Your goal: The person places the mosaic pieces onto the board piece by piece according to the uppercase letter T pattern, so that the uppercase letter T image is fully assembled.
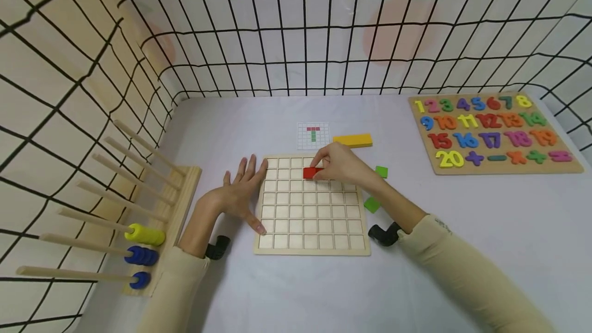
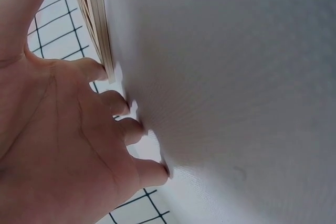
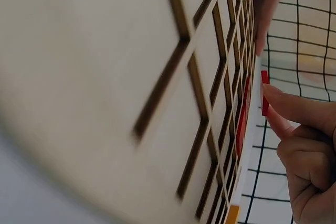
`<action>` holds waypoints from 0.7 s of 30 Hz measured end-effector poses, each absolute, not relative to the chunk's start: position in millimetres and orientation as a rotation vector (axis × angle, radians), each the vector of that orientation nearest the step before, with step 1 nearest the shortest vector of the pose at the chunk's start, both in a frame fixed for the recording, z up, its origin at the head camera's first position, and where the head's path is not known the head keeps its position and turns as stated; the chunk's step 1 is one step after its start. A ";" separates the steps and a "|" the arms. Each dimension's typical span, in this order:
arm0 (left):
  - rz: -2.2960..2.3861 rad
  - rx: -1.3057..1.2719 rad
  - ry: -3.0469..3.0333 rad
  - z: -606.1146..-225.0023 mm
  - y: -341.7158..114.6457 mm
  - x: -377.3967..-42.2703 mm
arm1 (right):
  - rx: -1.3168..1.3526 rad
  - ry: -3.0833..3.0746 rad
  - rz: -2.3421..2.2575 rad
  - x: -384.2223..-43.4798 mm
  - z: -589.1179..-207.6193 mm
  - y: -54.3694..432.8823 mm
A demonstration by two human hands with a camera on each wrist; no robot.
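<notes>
My right hand pinches a small red square tile between thumb and fingertip, just above the wooden grid board. Red tiles lie in the board's cells beneath it, partly hidden by the hand in the head view. The left hand is spread along the board's left edge, its thumb at the lower left corner and index finger by the upper left. In the left wrist view its other fingertips rest on the white tablecloth.
Behind the board lie a printed pattern card and a yellow bar. Green tiles sit to its right. A number puzzle board is at the far right, a pegged counting rack at the left. Black wire mesh encloses the back and sides.
</notes>
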State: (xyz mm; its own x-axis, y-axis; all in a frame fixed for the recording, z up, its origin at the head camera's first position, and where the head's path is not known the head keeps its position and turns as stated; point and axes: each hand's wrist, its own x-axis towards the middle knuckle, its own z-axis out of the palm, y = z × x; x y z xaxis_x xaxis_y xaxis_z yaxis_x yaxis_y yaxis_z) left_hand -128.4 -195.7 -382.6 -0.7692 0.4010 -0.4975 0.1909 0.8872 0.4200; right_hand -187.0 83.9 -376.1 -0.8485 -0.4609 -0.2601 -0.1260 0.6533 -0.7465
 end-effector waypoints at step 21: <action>0.415 0.394 2.457 -380.3 -194.7 -129.5 | -0.531 2.541 -0.940 -191.0 -378.3 40.8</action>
